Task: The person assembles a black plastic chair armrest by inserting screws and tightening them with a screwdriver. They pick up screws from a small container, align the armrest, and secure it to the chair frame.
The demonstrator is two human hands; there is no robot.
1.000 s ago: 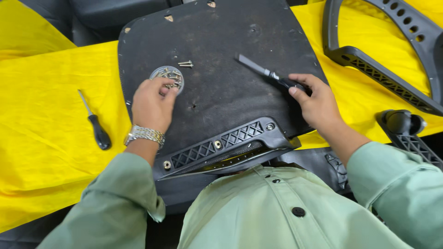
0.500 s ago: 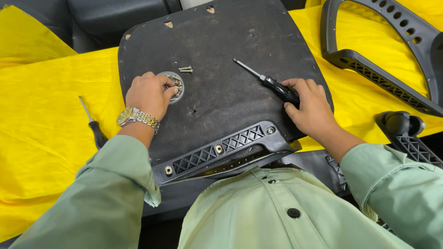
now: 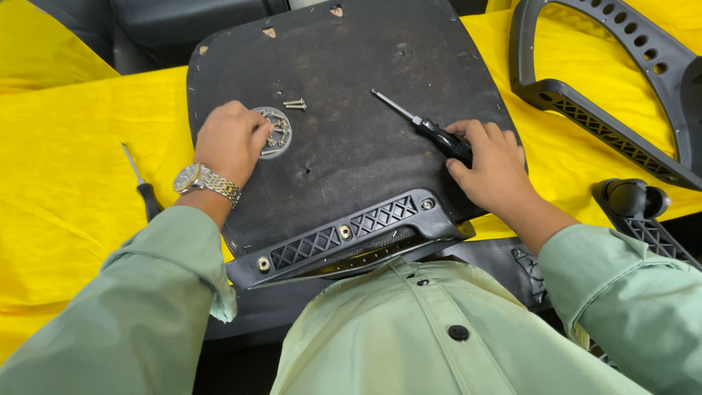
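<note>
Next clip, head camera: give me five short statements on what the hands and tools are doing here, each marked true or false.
1. The right hand rests on a black-handled screwdriver. True.
2. The left hand holds a hammer. False: its fingers are at a small round dish of screws.
3. A second screwdriver lies on the yellow cloth. True.
4. The black seat panel is bare of loose screws. False: a loose screw lies beside the dish.
5. The left wrist is bare. False: it wears a metal watch.
</note>
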